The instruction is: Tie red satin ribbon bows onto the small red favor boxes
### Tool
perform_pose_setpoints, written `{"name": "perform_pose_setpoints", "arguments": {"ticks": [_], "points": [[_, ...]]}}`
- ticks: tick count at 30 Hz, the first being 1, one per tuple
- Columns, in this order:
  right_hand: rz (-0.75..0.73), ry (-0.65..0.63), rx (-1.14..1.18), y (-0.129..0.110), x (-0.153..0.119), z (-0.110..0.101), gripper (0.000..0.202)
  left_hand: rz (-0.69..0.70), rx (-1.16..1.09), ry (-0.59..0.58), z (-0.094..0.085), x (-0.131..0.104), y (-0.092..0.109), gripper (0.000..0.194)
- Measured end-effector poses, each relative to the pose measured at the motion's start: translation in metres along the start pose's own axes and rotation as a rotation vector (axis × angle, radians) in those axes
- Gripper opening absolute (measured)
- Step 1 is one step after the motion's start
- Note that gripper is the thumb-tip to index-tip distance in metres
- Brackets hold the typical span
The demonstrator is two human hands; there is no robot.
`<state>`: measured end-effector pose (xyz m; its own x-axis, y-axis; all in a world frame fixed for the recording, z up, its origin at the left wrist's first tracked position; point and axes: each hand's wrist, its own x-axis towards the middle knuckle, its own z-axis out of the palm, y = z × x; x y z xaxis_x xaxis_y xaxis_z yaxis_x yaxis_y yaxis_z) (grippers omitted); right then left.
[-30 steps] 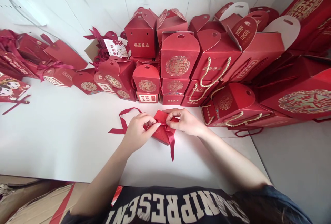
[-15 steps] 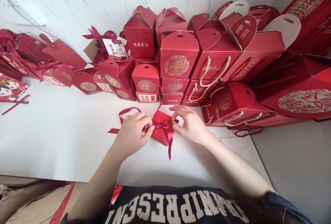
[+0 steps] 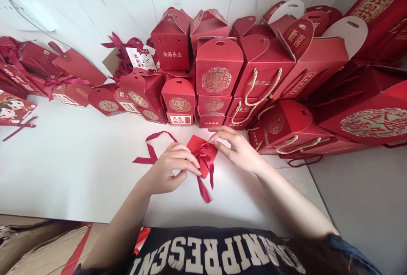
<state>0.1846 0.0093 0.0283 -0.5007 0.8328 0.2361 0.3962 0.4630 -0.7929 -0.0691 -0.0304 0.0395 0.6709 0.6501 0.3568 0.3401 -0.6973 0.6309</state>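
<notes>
A small red gift box [image 3: 194,140] lies on the white table, tied with a dark red satin ribbon [image 3: 203,153] in a bow on top. One ribbon tail [image 3: 204,192] hangs past the near corner, slightly blurred. My left hand [image 3: 170,167] touches the left side of the box with outstretched fingers, its thumb apart from them. At the upper right edge, my right hand [image 3: 235,147] pinches the box between thumb and forefinger; the exact contact is partly hidden. A loose length of ribbon [image 3: 151,150] curls on the table beyond my left hand.
Stacked red gift boxes [image 3: 219,67] with gold print line the wall, some with rope handles. More ribboned boxes [image 3: 71,90] stand at the left, near a printed card box [image 3: 14,107]. Cardboard [image 3: 47,254] lies below the white table's [image 3: 79,173] front edge.
The box has turned slightly and the bow looks fuller. My left hand has let go of the ribbon and moved onto the box's left side. A ribbon tail has swung toward me.
</notes>
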Motion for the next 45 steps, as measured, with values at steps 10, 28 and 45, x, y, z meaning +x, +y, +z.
{"name": "perform_pose_setpoints", "arguments": {"ticks": [10, 28, 45], "points": [[-0.131, -0.216, 0.026, 0.001, 0.016, 0.001, 0.019, -0.427, 0.133, -0.029, -0.011, 0.005, -0.003, 0.014], [-0.102, -0.400, 0.157, 0.010, 0.026, -0.005, 0.021, -0.672, 0.005, -0.530, -0.034, 0.050, -0.003, 0.022], [-0.100, -0.390, 0.230, 0.014, 0.026, -0.002, 0.013, -0.674, -0.284, -0.496, -0.034, 0.045, -0.014, 0.026]]}}
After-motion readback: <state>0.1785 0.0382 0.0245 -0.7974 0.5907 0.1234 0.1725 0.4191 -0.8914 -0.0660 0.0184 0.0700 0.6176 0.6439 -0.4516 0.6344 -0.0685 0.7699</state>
